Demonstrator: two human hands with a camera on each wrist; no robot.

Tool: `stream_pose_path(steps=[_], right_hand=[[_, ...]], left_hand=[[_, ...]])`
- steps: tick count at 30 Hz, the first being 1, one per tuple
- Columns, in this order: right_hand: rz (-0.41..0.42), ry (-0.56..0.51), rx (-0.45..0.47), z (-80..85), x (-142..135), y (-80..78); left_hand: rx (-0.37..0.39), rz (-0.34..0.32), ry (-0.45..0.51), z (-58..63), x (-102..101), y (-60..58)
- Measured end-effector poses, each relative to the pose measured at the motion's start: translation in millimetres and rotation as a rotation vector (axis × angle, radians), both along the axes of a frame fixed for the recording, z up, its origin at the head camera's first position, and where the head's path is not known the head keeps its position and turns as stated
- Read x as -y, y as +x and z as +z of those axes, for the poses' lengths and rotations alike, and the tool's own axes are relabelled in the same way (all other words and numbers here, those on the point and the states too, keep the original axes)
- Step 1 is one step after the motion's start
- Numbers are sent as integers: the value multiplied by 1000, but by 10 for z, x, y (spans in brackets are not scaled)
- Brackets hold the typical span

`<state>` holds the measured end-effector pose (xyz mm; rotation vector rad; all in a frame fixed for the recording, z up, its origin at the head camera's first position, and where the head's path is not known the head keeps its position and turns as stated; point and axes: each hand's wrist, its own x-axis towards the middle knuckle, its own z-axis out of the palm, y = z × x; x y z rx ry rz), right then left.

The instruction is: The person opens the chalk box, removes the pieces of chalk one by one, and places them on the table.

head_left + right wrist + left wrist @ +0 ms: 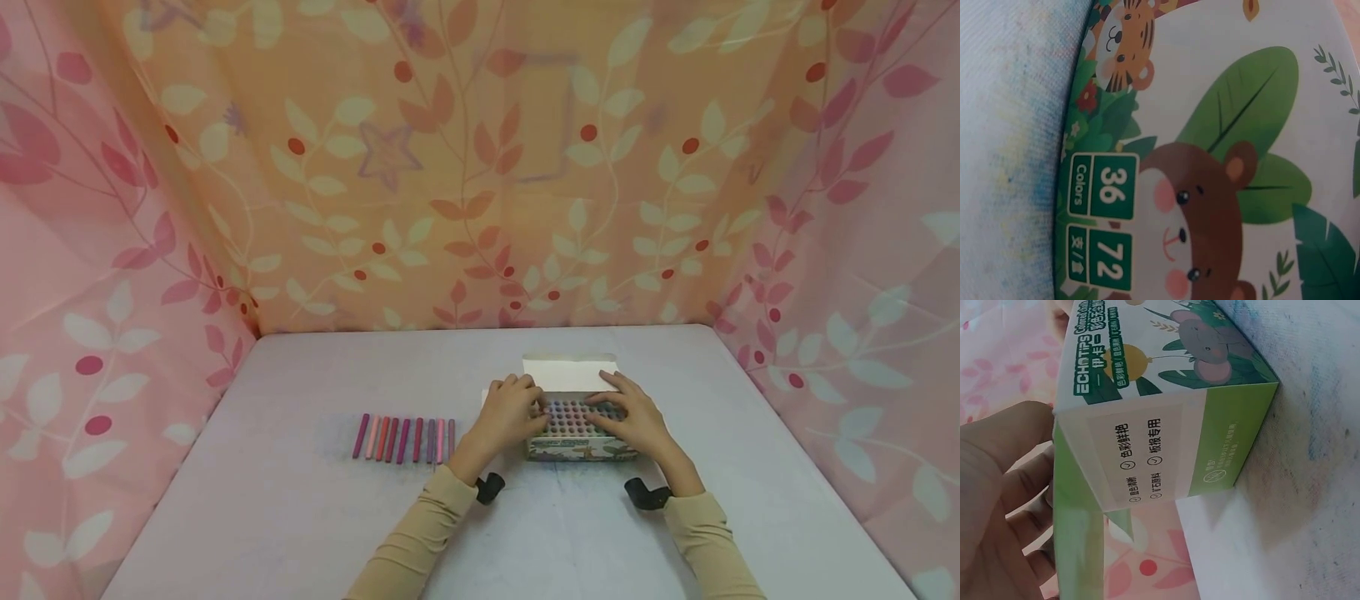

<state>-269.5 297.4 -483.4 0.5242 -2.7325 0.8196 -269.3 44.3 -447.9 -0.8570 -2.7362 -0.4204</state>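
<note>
A chalk box [581, 451] printed with cartoon animals stands on the table, its white lid flap [566, 372] folded back. Round ends of many coloured chalks [567, 418] fill it in rows. My left hand [508, 414] is at the box's left edge. In the left wrist view its thumb meets the top corner and its bent fingers lie behind a green side flap [1079, 550]; the fingertips are hidden. Over the right part of the box, my right hand [636, 419] has thumb and forefinger spread apart above the chalk ends. The right wrist view shows only the box's printed front [1210, 187].
Several pink, red and purple chalk sticks [405, 440] lie side by side on the table, left of the box. A whitish cloth with faint chalk stains covers the table [285, 517]. Leaf-patterned curtains [465, 167] stand behind and on both sides.
</note>
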Motion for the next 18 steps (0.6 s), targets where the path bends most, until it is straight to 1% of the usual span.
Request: stream_pose_path(steps=[7,15,18], right_hand=[[1,-8,1,30,10,13],[1,2,-3,-10,-2,-1],[7,0,-8,-18,-8,0]], left_hand=[[26,6,92,20,7,-6],[-37,-2,272,79,71,16],[-71,-7,317,103,110,28]])
